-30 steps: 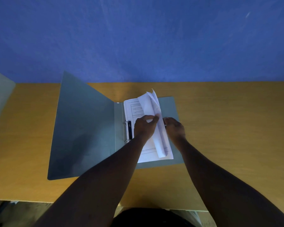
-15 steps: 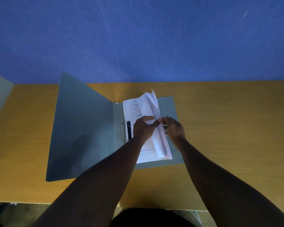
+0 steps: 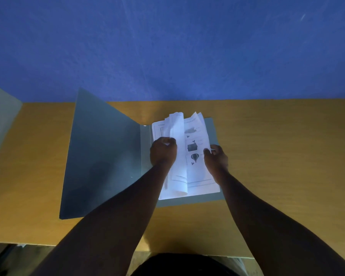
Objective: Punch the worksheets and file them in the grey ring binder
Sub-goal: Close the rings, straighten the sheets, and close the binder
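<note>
The grey ring binder [image 3: 104,156] lies open on the wooden table, its left cover tilted up. White worksheets [image 3: 196,148] rest on its right half; the top visible page shows printed pictures, one a balloon. My left hand [image 3: 163,152] grips a curled bundle of sheets [image 3: 177,144] near the spine and covers the ring mechanism. My right hand [image 3: 215,158] pinches the right edge of the worksheets. No hole punch is in view.
The wooden table [image 3: 277,156] runs wide to the right of the binder. A blue wall [image 3: 167,46] rises right behind it. A grey panel [image 3: 0,120] stands at the far left edge. The table's front edge lies near my body.
The folded sheets have been spread apart: my left hand drew a curled bundle left toward the spine, my right hand moved right to the page edge, and a picture page came into view.
</note>
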Motion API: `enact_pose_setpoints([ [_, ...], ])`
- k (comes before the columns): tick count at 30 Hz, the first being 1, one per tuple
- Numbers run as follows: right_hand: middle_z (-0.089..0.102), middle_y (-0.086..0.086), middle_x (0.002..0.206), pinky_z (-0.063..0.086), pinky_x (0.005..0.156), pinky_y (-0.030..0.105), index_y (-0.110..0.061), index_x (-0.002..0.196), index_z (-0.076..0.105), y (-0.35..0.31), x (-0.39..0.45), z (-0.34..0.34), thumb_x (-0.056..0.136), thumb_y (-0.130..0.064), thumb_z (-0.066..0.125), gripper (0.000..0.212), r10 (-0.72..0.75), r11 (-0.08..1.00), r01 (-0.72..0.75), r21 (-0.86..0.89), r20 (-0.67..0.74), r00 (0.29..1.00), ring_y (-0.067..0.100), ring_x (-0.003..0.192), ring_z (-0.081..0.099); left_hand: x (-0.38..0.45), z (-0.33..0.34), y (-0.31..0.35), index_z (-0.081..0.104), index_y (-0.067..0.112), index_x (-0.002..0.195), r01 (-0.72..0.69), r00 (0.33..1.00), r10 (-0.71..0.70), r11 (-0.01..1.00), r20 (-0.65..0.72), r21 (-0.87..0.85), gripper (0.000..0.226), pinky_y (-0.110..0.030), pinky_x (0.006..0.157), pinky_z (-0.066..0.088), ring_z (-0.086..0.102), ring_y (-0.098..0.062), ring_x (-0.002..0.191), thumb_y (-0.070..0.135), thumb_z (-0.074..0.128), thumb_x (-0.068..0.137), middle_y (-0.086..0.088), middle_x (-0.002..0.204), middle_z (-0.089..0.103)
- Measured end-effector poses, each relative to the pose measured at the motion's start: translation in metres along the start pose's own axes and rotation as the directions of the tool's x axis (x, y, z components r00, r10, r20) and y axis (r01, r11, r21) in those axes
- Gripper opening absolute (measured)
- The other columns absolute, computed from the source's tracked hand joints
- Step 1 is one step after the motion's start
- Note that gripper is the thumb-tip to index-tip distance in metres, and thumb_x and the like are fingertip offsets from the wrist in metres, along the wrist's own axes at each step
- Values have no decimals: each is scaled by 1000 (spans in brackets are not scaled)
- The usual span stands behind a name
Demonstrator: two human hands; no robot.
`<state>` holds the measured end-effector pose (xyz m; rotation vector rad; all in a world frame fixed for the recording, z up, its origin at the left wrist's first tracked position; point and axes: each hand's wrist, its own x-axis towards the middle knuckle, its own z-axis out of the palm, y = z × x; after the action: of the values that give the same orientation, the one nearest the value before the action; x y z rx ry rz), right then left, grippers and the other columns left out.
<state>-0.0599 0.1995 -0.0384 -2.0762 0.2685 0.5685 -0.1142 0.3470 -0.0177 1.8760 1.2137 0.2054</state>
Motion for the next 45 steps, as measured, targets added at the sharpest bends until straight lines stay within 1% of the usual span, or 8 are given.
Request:
enact_pose_setpoints([
  [6, 64, 9, 126, 40, 79, 24, -16, 125, 57, 3, 2, 5, 93, -26, 49, 35, 50, 997, -53, -58, -45, 998, 29, 108, 61, 14, -20, -11, 68, 8, 98, -46, 980, 64, 994, -186, 99, 35, -25, 70, 38, 66, -27, 94, 38, 50, 97, -7, 98, 72],
  [14, 65, 8, 123, 42, 79, 26, -17, 125, 57, 4, 6, 4, 93, -28, 47, 36, 36, 994, -41, -98, -47, 998, 29, 104, 61, 15, -24, -21, 56, 13, 108, -62, 972, 78, 995, -221, 79, 17, -30, 75, 48, 67, -29, 96, 26, 54, 98, -5, 102, 70],
  [21, 68, 4, 110, 40, 74, 23, -20, 110, 67, 3, 6, 3, 97, -30, 41, 30, -40, 998, 40, -43, -12, 999, 22, 90, 57, 11, -7, -19, 64, 22, 111, -233, 972, 233, 970, -2, 68, 28, -20, 78, 44, 63, -20, 101, 7, 45, 98, -6, 113, 64],
  [23, 67, 6, 104, 32, 71, 20, -14, 101, 67, 1, 5, 2, 100, -31, 38, 34, -75, 996, 77, -42, 46, 996, 19, 85, 52, 11, -1, -20, 70, 22, 108, -232, 970, 225, 970, 94, 73, 38, -14, 66, 45, 63, -19, 89, 1, 40, 96, -11, 106, 61],
  [26, 71, 1, 97, 40, 74, 25, -16, 95, 71, 0, 3, 1, 99, -40, 40, 39, -74, 996, 70, 51, 89, 993, 20, 88, 62, 10, 6, -18, 76, 16, 105, -243, 951, 235, 970, 202, 19, 40, -8, 49, 38, 64, -30, 76, -2, 42, 94, -17, 97, 66],
  [30, 75, -5, 87, 54, 82, 35, -23, 88, 75, 0, 3, 3, 95, -46, 43, 41, -81, 992, 70, 106, 112, 990, 17, 85, 69, 6, 10, -13, 76, 12, 109, -226, 939, 223, 974, 263, -21, 24, -17, 80, 49, 67, -20, 104, 27, 65, 94, -5, 113, 72],
  [35, 76, -3, 85, 57, 80, 43, -25, 84, 76, -1, 1, 4, 90, -50, 45, 40, -67, 986, 40, 159, 173, 983, 23, 84, 72, 1, 9, -6, 75, 25, 104, -154, 953, 143, 988, 268, 23, 58, -26, 77, 56, 65, -16, 101, 71, 71, 70, 3, 113, 65],
  [45, 75, -4, 91, 57, 86, 44, -26, 91, 76, -3, -4, 3, 91, -52, 44, 41, -55, 986, 23, 166, 190, 980, 20, 89, 70, -9, 10, 3, 74, 26, 111, -180, 957, 158, 981, 242, 74, 65, -23, 78, 47, 61, -14, 110, 74, 71, 68, 3, 120, 65],
])
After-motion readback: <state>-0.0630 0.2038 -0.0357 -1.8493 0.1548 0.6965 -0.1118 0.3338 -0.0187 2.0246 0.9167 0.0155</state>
